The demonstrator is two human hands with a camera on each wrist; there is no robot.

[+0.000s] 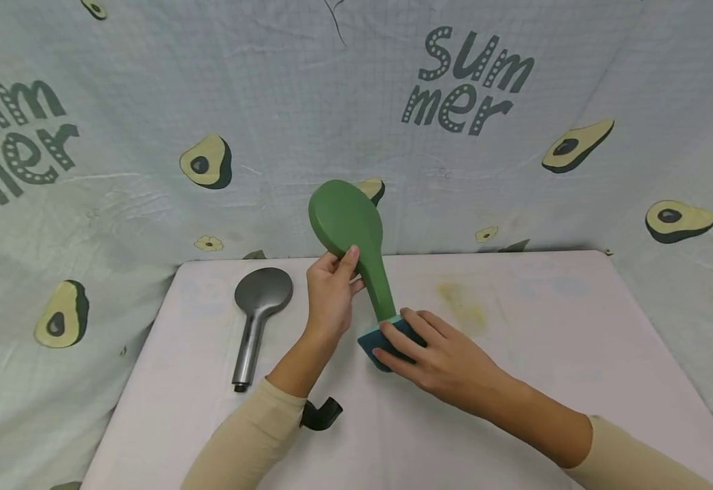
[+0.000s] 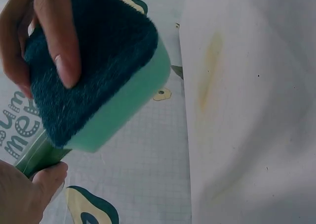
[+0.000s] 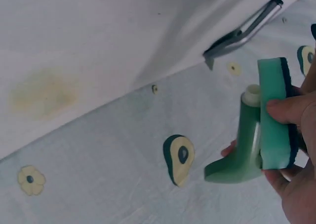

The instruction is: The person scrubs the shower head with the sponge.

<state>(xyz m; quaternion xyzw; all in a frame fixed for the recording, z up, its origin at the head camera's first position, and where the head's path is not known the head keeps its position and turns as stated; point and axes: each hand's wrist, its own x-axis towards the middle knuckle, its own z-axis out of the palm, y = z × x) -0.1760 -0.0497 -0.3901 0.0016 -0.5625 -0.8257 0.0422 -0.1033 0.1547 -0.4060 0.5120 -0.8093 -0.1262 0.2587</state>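
Observation:
A green shower head (image 1: 345, 216) is held up tilted above the table, its round head toward the back. My left hand (image 1: 332, 292) grips it where the head meets the handle. In my right hand (image 1: 439, 354) is a sponge with a dark teal scouring side (image 2: 108, 51) and a light green foam side (image 3: 272, 140). The sponge lies against the lower handle, foam toward it. In the right wrist view, a pale connector end (image 3: 252, 94) shows on the handle, and my thumb presses the foam.
A grey metallic shower head (image 1: 263, 292) lies on the left of the pale table (image 1: 516, 422). A black bent piece (image 1: 322, 414) lies near my left forearm, partly hidden by the sleeve. A yellowish stain (image 1: 460, 305) marks the table. A printed avocado-pattern sheet (image 1: 295, 122) hangs behind.

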